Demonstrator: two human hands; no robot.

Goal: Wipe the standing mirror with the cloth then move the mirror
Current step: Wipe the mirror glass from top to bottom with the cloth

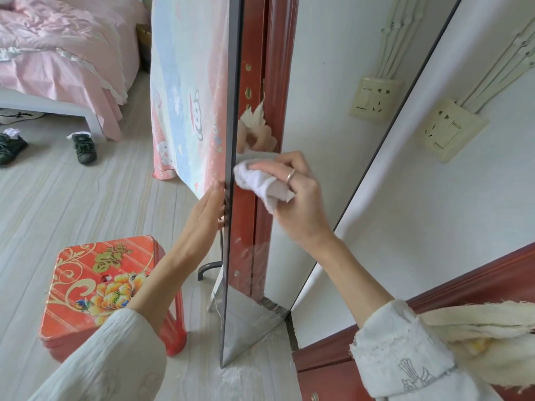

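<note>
The mirror [333, 117] stands upright on the pale wood floor [86, 204], filling the middle of the view from 12 o'clock down to about 6, its dark left edge toward the camera. Its glass reflects a red-brown door frame, a white wall and a wall socket.

The cloth [262, 183], white and bunched, lies against the glass just right of the left edge, near the centre of the view. The right hand [298, 198] grips it, fingers and thumb curled round the wad, a ring on one finger; its forearm runs down toward 4 o'clock into a white cuff.

The left hand [207, 209] is at the mirror's left edge, just at 7 o'clock of the cloth. Its fingers are straight and together, laid along the frame with the tips wrapped behind the edge. Its sleeve [101, 363] comes up from 7 o'clock.

A dark stand foot [209, 269] shows behind the mirror's lower edge.

A red stool [107, 287] with a gold flower pattern stands on the floor at 8 o'clock, near the mirror's base. A patterned sheet [188, 91] hangs behind the mirror at 11 o'clock. A bed with pink bedding [63, 47] is at 10 o'clock, with dark shoes [84, 149] on the floor beside it. A socket [456, 130] sits on the wall at 2 o'clock.
</note>
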